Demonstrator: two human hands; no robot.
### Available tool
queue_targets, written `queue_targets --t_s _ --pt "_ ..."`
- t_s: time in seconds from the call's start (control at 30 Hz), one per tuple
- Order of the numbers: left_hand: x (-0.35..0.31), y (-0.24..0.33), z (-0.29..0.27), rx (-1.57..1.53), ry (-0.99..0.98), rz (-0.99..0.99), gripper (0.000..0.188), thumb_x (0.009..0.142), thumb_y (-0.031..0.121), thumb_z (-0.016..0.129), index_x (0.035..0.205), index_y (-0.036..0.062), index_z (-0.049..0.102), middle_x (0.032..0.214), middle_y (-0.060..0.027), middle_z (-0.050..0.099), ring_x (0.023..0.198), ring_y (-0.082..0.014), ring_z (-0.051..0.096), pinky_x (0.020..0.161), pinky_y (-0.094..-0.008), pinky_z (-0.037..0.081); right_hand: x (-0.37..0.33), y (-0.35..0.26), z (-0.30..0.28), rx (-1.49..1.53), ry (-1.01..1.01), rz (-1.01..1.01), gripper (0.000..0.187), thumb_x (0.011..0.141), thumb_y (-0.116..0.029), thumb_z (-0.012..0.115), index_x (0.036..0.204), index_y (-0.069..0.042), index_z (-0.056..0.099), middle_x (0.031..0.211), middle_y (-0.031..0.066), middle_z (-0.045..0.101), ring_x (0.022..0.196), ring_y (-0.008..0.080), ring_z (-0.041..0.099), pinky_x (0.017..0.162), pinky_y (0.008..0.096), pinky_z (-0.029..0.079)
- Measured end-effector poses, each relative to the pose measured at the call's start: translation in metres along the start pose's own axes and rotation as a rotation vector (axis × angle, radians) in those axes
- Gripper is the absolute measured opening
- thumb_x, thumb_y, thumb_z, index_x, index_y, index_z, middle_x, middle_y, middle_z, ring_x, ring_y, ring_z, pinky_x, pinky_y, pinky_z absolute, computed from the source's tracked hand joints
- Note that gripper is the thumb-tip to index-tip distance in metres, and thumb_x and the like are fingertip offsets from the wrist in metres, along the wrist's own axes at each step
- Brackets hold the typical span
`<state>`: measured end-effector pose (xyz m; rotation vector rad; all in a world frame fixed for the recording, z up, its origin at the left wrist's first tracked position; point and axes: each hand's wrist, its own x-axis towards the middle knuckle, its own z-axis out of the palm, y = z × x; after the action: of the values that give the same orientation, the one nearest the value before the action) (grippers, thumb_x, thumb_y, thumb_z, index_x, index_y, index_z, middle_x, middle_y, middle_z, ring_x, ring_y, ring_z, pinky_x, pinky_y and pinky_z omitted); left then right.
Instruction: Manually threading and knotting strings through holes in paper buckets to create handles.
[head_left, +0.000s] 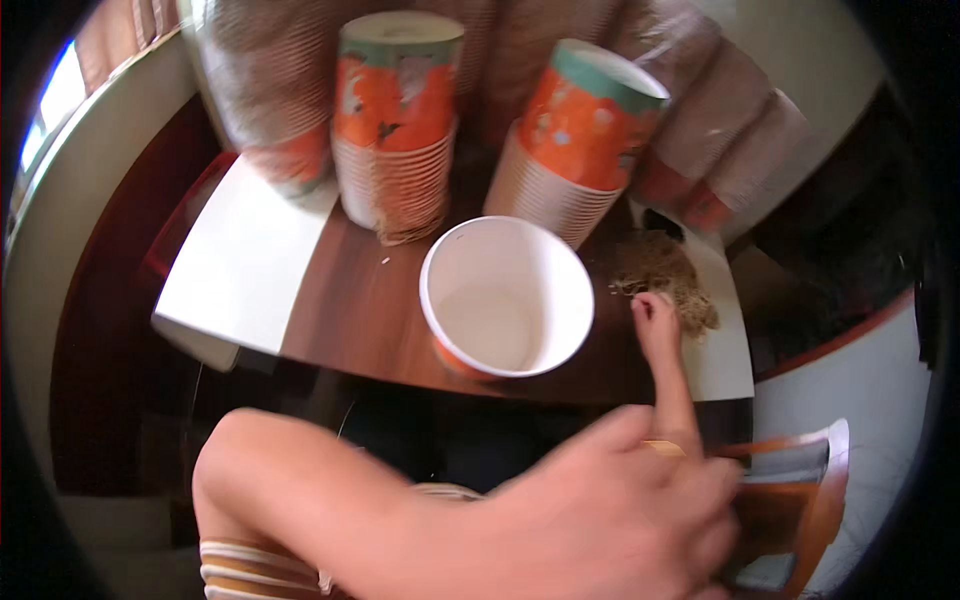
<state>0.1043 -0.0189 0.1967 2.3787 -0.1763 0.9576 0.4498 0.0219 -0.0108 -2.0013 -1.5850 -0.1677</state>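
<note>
A large paper bucket [507,295], white inside and orange outside, stands upright with its mouth toward me on the brown table top. To its right, my right hand [655,310] reaches to the near edge of a tangled heap of thin brown strands [660,268]. Its fingers are bent together, and whatever lies between them is too small to make out. My left arm crosses low in front of me. My left hand [640,500] is close and blurred, overlapping my right forearm; its fingers look bent, but their grip is unclear.
Two tall stacks of orange and green paper buckets, a left stack [398,130] and a leaning right stack [585,130], stand behind the bucket. Plastic-wrapped stacks [270,90] crowd the back. The table has a white left end [240,255]. A wooden chair [815,500] is at right.
</note>
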Motion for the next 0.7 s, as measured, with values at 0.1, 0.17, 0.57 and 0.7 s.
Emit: queue_targets --t_s 0.1,0.17,0.57,0.7 --pt "0.019 0.005 0.027 0.052 0.261 0.134 0.038 0.076 0.039 0.051 0.086 0.0024 0.060 0.079 -0.0077 0.050 0.077 -0.0201 0.053 0.071 -0.0414 0.040 0.004 0.018 -0.006 -0.168 -0.089 -0.044 0.019 0.081 -0.009 0.062 0.099 -0.004 0.064 0.096 0.0161 0.058 0.089 0.0345 0.058 0.074 0.0395 0.047" --pt "0.013 0.011 0.017 0.116 0.164 0.116 0.034 0.077 0.032 0.051 0.100 0.0073 0.053 0.090 -0.0085 0.049 0.077 -0.0189 0.052 0.070 -0.0376 0.041 0.010 0.007 -0.001 -0.160 -0.111 -0.167 0.022 0.081 -0.006 0.060 0.103 -0.006 0.064 0.093 0.0159 0.056 0.088 0.0359 0.056 0.078 0.0409 0.046" --pt "0.013 0.011 -0.036 0.471 -0.596 0.113 0.052 0.077 0.021 0.050 0.128 0.0189 0.044 0.123 -0.0086 0.046 0.083 -0.0179 0.052 0.076 -0.0293 0.041 0.030 0.024 0.031 -0.533 -0.156 -0.412 0.004 0.072 -0.012 0.058 0.072 -0.009 0.061 0.085 0.0094 0.059 0.085 0.0293 0.057 0.078 0.0437 0.046" --pt "0.007 0.008 -0.002 0.690 -0.171 0.269 0.063 0.080 0.019 0.049 0.140 0.0218 0.030 0.128 -0.0093 0.042 0.087 -0.0196 0.053 0.074 -0.0306 0.043 0.044 0.029 0.001 0.003 -0.259 -0.137 0.006 0.075 -0.007 0.057 0.075 -0.004 0.062 0.080 0.0105 0.061 0.077 0.0269 0.058 0.074 0.0376 0.047"
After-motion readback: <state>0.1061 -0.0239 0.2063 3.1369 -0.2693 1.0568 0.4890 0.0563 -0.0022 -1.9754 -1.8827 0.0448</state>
